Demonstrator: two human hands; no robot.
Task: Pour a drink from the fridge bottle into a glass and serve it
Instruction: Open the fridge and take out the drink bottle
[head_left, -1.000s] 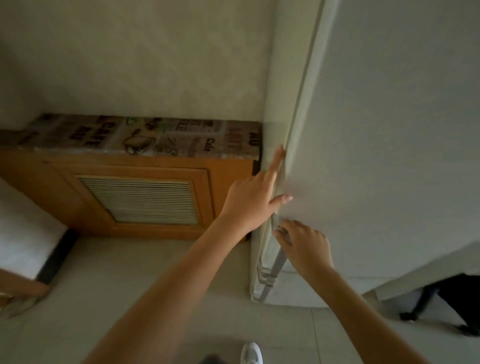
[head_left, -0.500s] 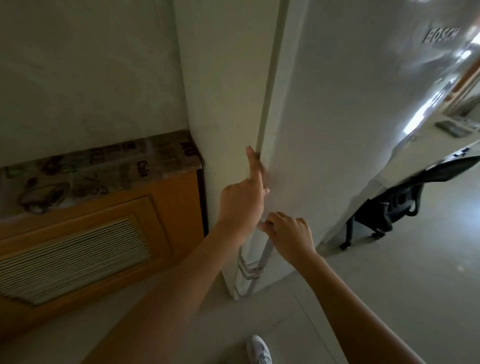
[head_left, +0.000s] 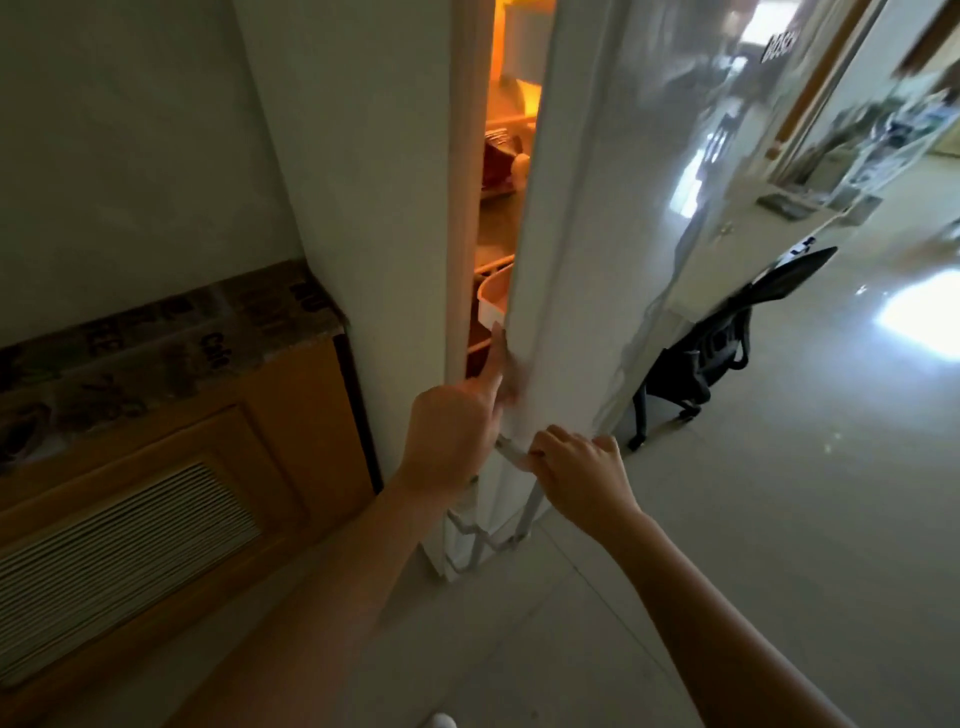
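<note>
A white fridge door (head_left: 597, 208) is standing ajar, a narrow gap glowing orange over shelves. The right hand (head_left: 582, 470) is gripping the handle (head_left: 511, 454); the left hand (head_left: 457, 431) is pressing fingers along the door's edge. Open floor (head_left: 779, 467) is lying to the right, a cabinet (head_left: 171, 441) close on the left.

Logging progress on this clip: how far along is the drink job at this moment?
Early stage. Done: the fridge door is cracked open, lit shelves visible. In hand: right hand pulls the handle, left hand on the door edge. Left: no bottle or glass in view; fetching, pouring, serving remain.
</note>
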